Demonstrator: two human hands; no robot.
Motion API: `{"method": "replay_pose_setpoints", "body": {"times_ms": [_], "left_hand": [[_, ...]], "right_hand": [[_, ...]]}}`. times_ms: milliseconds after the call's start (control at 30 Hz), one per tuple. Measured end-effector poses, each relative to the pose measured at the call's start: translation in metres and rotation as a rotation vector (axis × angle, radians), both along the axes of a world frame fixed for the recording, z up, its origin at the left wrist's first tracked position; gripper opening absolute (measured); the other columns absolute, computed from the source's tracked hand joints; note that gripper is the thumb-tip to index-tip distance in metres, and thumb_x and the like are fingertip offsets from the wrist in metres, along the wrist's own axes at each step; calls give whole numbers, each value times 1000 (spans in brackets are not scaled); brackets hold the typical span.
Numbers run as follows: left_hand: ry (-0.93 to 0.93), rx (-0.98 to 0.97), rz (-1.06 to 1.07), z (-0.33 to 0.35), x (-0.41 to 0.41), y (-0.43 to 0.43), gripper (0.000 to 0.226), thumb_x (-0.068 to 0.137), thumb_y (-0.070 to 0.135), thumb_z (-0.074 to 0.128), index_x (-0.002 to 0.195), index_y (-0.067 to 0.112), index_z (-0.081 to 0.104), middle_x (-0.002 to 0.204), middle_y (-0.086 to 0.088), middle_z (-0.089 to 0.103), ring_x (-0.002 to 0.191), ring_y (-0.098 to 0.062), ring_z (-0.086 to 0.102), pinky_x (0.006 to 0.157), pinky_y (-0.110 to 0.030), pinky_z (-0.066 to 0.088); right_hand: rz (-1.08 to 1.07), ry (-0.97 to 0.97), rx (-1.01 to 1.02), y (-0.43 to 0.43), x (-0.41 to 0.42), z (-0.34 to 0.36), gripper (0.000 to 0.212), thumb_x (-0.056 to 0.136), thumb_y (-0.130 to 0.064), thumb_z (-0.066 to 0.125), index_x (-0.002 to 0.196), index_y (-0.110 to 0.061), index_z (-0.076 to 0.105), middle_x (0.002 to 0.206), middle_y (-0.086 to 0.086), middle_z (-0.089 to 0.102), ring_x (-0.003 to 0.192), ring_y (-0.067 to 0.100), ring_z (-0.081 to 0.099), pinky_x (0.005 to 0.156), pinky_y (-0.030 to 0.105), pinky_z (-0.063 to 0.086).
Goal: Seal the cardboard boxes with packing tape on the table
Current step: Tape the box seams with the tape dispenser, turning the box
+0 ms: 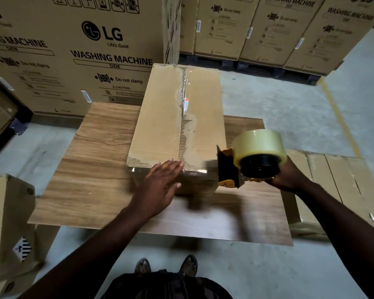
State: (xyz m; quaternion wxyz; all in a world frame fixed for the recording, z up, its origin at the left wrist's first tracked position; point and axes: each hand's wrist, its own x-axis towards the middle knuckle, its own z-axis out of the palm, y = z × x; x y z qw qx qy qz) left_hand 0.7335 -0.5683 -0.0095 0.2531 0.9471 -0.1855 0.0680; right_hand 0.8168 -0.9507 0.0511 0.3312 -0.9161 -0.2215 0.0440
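Cardboard box centre frame on bench; left hand flat, fingers straight, on near edge; right hand grips tape dispenser. Risk: tape wrinkling, missing seam.

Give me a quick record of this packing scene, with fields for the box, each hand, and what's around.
box: cardboard box lying on the wooden table, clear tape along its top seam
left hand: flat, fingers straight, on the box's near top edge
right hand: grips the tape dispenser, held beside the box's near right corner
surroundings: washing machine cartons stacked behind the table
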Motion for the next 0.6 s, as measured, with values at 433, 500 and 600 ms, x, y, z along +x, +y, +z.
{"method": "replay_pose_setpoints", "body": {"times_ms": [433, 500, 600], "left_hand": [[52, 65, -136, 17, 18, -99, 68, 88, 19, 62, 151, 7, 41, 157, -12, 40, 147, -28, 34, 122, -33, 11], [71, 42, -129, 15, 20, -100, 66, 85, 17, 63, 149, 8, 46, 156, -11, 42, 146, -28, 36, 121, -34, 15], [92, 35, -110, 12, 22, -94, 64, 87, 22, 59, 148, 11, 47, 156, -9, 42, 147, -26, 34, 122, -37, 20]], "right_hand": [[-29, -4, 67, -14, -8, -19, 19, 75, -37, 62, 91, -42, 53, 89, -21, 57, 86, -3, 54, 75, 6, 42], [-42, -13, 46, -13, -10, -19, 21, 75, -26, 67, 89, -39, 60, 82, -17, 60, 82, -10, 56, 70, 3, 40], [-130, -24, -21, -11, -11, -26, 29, 76, -36, 68, 79, -8, 73, 68, 15, 67, 66, 14, 60, 61, 32, 46]]}}
